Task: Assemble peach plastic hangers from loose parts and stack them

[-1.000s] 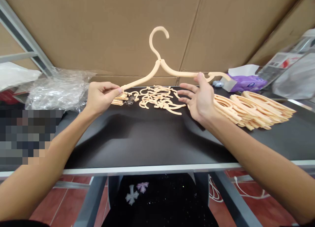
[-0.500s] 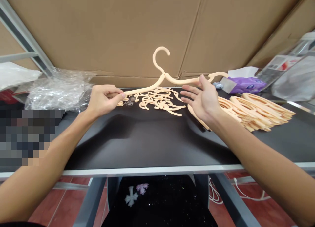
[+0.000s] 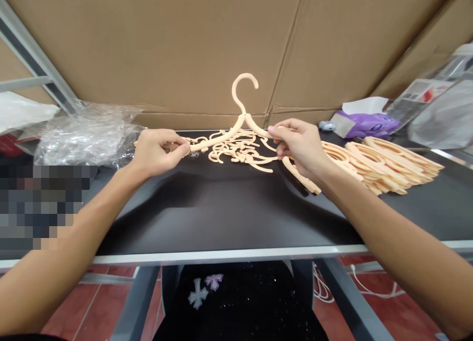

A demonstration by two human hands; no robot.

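A cream-coloured clothes hanger (image 3: 221, 138) is held up over the black table, its hook upright against the cardboard behind. My left hand (image 3: 158, 151) pinches the end of its left arm between thumb and fingers. On the other arm, my right hand (image 3: 301, 146) is closed, thumb and fingertips gripping it; the far tip of that arm is hidden behind the hand. Behind the hanger lies a loose heap of cream hooks and curved pieces (image 3: 238, 151). A separate hanger piece (image 3: 301, 177) rests on the table below my right wrist.
Stacked cream hanger parts (image 3: 384, 166) lie at the right of the table (image 3: 229, 218). Behind them stands a purple tissue pack (image 3: 369, 124). Crumpled clear plastic (image 3: 88, 139) sits at the left, beside a metal frame post (image 3: 37, 50). Cardboard (image 3: 166, 45) walls the back.
My right hand has gone from open fingers under the hanger's right arm to a closed grip nearer its middle. The right arm of the hanger has swung downward; my left hand keeps its pinch.
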